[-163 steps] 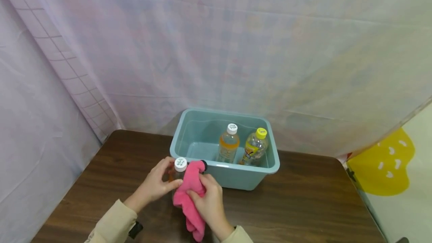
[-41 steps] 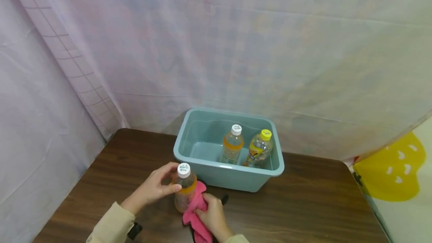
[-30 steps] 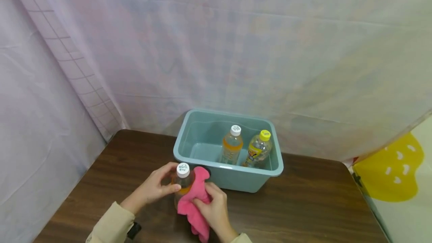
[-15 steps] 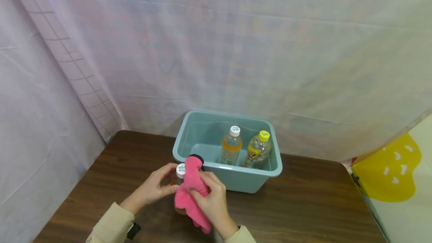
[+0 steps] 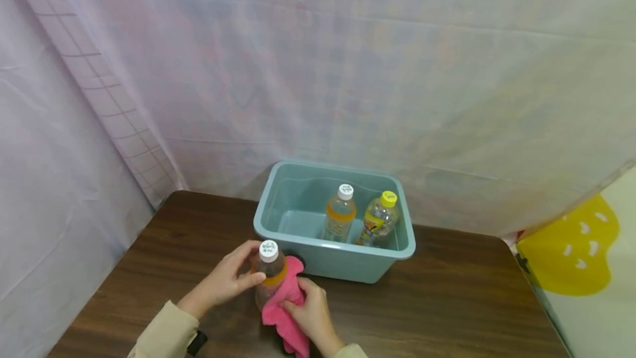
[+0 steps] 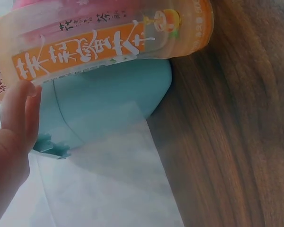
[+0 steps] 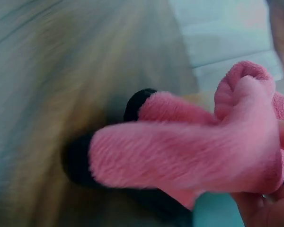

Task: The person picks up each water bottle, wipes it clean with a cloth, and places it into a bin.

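Left hand (image 5: 226,280) grips the neck of a clear plastic bottle of orange drink with a white cap (image 5: 269,276), standing upright on the dark brown wooden table (image 5: 447,303), while the right hand (image 5: 310,314) holds a bunched pink fleecy cloth (image 5: 284,308) pressed against the bottle's side. Just behind them sits a pale teal plastic tub (image 5: 343,261), which holds a second white-capped orange bottle (image 5: 340,214) and a yellow-capped clear bottle (image 5: 379,217) upright side by side.

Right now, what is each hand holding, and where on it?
The left hand grips the orange-labelled bottle near its neck, just under the white cap. The right hand holds the pink cloth bunched against the bottle's side.
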Available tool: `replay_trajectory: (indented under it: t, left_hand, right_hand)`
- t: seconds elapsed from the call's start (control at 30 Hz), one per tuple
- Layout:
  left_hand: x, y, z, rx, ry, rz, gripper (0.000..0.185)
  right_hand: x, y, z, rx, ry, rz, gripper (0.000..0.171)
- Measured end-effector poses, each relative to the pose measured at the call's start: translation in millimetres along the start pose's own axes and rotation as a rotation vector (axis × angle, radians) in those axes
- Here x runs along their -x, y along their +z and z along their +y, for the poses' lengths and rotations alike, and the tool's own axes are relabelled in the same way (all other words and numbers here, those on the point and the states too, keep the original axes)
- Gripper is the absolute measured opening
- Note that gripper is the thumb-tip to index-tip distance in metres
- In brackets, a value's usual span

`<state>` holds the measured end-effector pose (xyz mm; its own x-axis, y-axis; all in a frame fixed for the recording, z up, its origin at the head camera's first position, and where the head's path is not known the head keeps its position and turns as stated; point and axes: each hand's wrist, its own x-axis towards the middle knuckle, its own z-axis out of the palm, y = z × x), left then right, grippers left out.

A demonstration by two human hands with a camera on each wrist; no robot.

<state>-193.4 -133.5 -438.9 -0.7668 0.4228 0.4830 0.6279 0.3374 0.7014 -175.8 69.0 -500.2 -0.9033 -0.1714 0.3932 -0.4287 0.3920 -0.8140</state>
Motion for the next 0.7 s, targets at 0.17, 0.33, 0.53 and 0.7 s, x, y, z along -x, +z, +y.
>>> replay_trajectory:
  t: [0.17, 0.33, 0.53, 0.7]
  left_hand:
    - [0.7, 1.2, 0.0, 0.017, -0.024, -0.005, 0.042]
    - [-0.5, 1.8, -0.2, 0.021, -0.026, -0.009, 0.042]
    - [-1.2, 2.0, -0.1, 0.040, -0.029, -0.012, 0.042]
    - [0.5, 2.2, -0.2, 0.073, -0.036, 0.003, 0.042]
  right_hand:
    - [5.9, 4.4, 18.6, 0.097, 0.068, -0.089, 0.028]
    - [9.9, 7.9, 29.8, 0.145, 0.061, -0.071, 0.028]
    - [9.8, 6.4, 26.8, 0.124, 0.046, -0.046, 0.029]
    - [6.1, 2.2, 8.6, 0.055, 0.022, 0.013, 0.031]
